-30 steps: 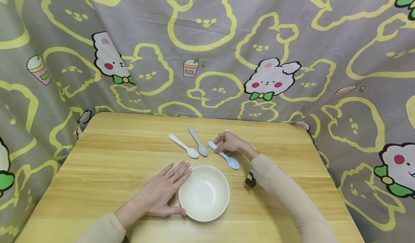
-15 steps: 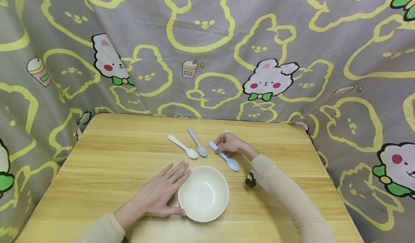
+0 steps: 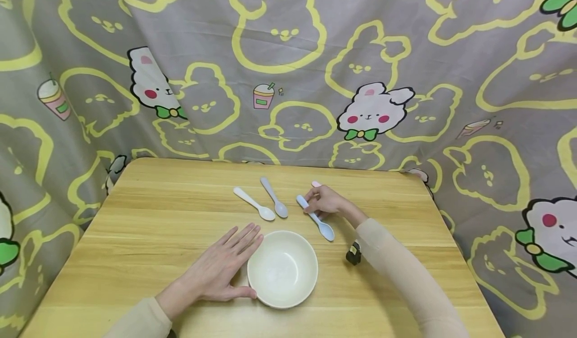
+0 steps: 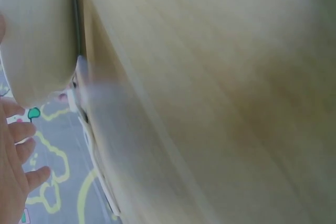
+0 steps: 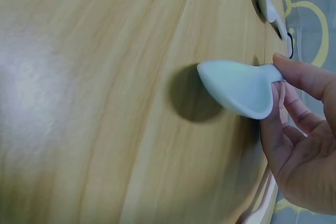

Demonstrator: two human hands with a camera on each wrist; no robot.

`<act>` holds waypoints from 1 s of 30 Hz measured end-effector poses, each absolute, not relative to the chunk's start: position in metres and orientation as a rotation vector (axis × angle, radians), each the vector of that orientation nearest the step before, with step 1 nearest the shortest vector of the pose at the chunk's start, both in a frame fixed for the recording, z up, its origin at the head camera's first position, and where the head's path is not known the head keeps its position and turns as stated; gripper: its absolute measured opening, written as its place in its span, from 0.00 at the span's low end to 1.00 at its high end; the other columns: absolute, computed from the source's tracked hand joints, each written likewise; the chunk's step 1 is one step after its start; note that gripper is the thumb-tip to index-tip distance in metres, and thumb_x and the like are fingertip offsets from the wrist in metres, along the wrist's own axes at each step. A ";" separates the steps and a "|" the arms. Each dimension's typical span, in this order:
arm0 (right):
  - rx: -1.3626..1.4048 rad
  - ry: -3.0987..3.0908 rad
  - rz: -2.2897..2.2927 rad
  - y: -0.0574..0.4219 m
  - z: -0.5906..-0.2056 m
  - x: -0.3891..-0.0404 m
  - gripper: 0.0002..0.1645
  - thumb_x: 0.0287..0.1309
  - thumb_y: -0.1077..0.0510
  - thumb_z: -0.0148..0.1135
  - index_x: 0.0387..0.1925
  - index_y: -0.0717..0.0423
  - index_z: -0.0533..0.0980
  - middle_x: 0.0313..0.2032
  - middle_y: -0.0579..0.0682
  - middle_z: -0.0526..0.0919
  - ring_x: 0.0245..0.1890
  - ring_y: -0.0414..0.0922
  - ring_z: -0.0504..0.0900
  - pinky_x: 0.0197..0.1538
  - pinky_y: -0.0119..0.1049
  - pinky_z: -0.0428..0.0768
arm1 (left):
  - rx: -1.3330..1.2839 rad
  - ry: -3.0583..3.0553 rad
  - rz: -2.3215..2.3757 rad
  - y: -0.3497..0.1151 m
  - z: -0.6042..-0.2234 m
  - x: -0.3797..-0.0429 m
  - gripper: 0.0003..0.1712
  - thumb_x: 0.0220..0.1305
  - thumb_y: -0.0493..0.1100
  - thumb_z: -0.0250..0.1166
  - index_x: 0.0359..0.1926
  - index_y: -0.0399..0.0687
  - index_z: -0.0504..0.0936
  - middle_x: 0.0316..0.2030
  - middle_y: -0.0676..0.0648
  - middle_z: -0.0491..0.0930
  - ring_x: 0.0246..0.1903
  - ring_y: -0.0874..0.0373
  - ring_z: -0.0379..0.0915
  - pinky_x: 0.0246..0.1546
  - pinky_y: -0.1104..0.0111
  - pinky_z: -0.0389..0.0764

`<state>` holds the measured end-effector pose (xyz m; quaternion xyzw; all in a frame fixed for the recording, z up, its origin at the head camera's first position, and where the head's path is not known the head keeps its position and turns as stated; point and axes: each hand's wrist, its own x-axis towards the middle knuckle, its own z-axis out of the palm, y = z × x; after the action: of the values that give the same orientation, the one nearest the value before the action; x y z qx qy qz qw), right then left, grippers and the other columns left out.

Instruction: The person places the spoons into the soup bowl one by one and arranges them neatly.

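Observation:
In the head view, my left hand [image 3: 223, 265] lies with spread fingers against the left side of a cream bowl [image 3: 283, 273]. The left wrist view shows those fingers [image 4: 23, 150] straight beside the bowl's outer wall [image 4: 39, 40]. Farther right, my right hand [image 3: 328, 201] pinches the handle of a light blue spoon [image 3: 326, 232] between thumb and fingers. Seen from the right wrist, this spoon's scoop [image 5: 239, 87] hangs over the table with a shadow beneath it. Behind the right hand a pink handle end [image 3: 316, 184] peeks out, the rest mostly hidden.
A white spoon [image 3: 265, 213] and a grey spoon [image 3: 280, 209] lie on the wooden table [image 3: 171, 218] behind the bowl. A black device [image 3: 353, 254] sits at the right wrist. Patterned grey curtain [image 3: 297, 52] hangs along the table's back and sides.
My right hand has shifted slightly right with the light blue spoon, whose scoop has swung a little toward the table's front. The left hand and bowl stay nearly in place.

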<state>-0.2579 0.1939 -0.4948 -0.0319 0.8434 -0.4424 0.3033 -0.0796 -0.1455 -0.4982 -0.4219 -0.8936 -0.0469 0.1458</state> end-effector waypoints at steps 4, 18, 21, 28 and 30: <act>-0.065 2.205 -1.231 0.201 -0.494 -0.255 0.21 0.59 0.63 0.74 0.53 0.62 0.78 0.29 0.47 0.85 0.22 0.40 0.81 0.25 0.31 0.86 | -1.216 -2.574 -0.139 -0.146 -0.497 -0.080 0.67 0.58 0.88 0.54 0.79 0.41 0.65 0.80 0.38 0.64 0.81 0.45 0.60 0.79 0.49 0.66; -0.063 2.137 -1.466 0.223 -0.483 -0.239 0.24 0.62 0.64 0.71 0.56 0.65 0.73 0.28 0.45 0.80 0.23 0.40 0.81 0.26 0.31 0.86 | -1.207 -2.566 -0.118 -0.148 -0.499 -0.078 0.67 0.58 0.88 0.53 0.79 0.42 0.66 0.80 0.39 0.65 0.80 0.45 0.62 0.78 0.49 0.68; -0.017 2.140 -1.498 0.228 -0.480 -0.234 0.24 0.63 0.62 0.70 0.57 0.63 0.72 0.29 0.45 0.81 0.25 0.39 0.82 0.28 0.32 0.87 | -1.206 -2.565 -0.114 -0.148 -0.499 -0.078 0.66 0.58 0.88 0.53 0.79 0.42 0.66 0.79 0.39 0.65 0.80 0.45 0.62 0.78 0.49 0.68; 0.042 2.113 -1.564 0.239 -0.473 -0.224 0.24 0.65 0.63 0.69 0.57 0.62 0.69 0.29 0.44 0.82 0.26 0.39 0.84 0.30 0.32 0.89 | -1.207 -2.564 -0.116 -0.147 -0.499 -0.079 0.65 0.59 0.87 0.53 0.79 0.42 0.65 0.79 0.39 0.65 0.80 0.45 0.62 0.78 0.49 0.69; 0.052 2.093 -1.596 0.241 -0.469 -0.221 0.24 0.65 0.63 0.69 0.57 0.62 0.69 0.30 0.44 0.83 0.26 0.38 0.84 0.30 0.31 0.89 | -1.208 -2.569 -0.118 -0.147 -0.498 -0.079 0.65 0.59 0.87 0.53 0.79 0.42 0.65 0.79 0.38 0.65 0.80 0.45 0.63 0.78 0.49 0.69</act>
<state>-0.2206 0.2408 -0.4687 0.0190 0.7693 -0.5868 0.2519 -0.0788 -0.1470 -0.4985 -0.4203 -0.8940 -0.0410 0.1496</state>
